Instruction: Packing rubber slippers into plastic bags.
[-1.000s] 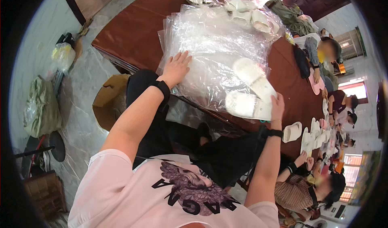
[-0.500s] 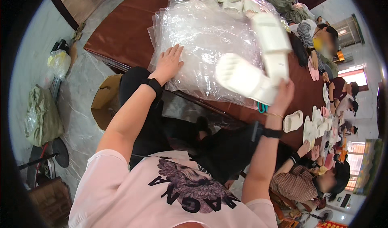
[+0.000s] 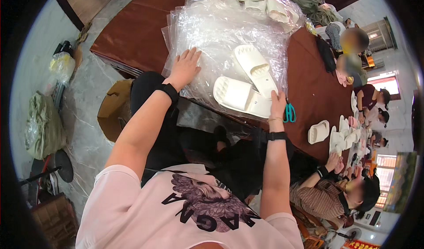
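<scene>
My left hand (image 3: 185, 67) lies flat with fingers outstretched on the near left part of a pile of clear plastic bags (image 3: 203, 32). A pair of white slide slippers rests over the bags, one slipper (image 3: 254, 63) pointing away and the other slipper (image 3: 234, 92) pointing left. Their heel ends come together at my right hand (image 3: 277, 104), whose fingers are closed around them. Just right of that hand are the teal handles of scissors (image 3: 289, 112); their blades are hidden.
More bagged white slippers (image 3: 276, 8) lie at the far side of the brown table (image 3: 132, 32). To the right stand loose white slippers (image 3: 319, 132), and co-workers (image 3: 324, 196) sit along that side. An open cardboard box (image 3: 115, 110) is on the floor at left.
My right hand has brought the pair of slippers down and left onto the plastic bags, uncovering the scissors and the bagged slippers behind. My left hand has stayed in place.
</scene>
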Tool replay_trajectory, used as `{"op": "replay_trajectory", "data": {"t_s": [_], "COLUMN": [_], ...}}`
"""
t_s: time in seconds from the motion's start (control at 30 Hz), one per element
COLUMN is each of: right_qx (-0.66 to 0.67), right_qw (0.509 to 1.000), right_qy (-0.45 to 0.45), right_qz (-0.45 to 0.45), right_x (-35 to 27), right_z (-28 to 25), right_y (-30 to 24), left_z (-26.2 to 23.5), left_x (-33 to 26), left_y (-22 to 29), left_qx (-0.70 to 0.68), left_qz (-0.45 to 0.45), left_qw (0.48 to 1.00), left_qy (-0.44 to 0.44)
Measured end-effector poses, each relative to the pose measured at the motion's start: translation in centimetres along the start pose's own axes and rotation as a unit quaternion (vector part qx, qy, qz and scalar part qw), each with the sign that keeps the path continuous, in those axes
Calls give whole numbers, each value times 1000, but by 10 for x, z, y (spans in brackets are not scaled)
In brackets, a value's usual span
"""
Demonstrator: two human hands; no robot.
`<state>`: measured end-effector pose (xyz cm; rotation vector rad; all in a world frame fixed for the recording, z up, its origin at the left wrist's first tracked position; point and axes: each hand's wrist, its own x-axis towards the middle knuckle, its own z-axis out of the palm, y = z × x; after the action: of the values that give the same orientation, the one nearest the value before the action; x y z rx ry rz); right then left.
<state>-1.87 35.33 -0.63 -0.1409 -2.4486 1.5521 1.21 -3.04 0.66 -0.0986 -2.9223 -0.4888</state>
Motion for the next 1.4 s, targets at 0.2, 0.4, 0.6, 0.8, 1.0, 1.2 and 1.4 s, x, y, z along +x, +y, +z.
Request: {"op": "replay_trajectory", "data": {"t_s": [0.2,0.4,0.6,0.8,1.0,1.2,1.4], "right_qx": [55,40,-167,-207,65,128,328], "right_qw": [998,976,843,932,996,989,932], "right_qy": [19,213,464,276,-66,-55,-88], "right_qz": [7,35,216,-110,2,48,127], "right_x": [40,69,75,136,222,294,334], "right_z": [-84,-191,-230,-135,18,91,113], "right_y": [-3,14,32,-19,-99,-96,-79], "left_z": [-4,7,0,-7,-9,-12,-14], "left_x": [3,-1,-2,-1,0,-1,1], "left_y": [-3,6,12,22,15,18,24], "left_qx": [17,85,59,5,10,-10,-34], "left_qz": [-2,16,6,1,-7,-19,-10], "left_qw": [1000,994,994,990,990,994,992], "left_qy": [2,64,93,138,139,110,121]}}
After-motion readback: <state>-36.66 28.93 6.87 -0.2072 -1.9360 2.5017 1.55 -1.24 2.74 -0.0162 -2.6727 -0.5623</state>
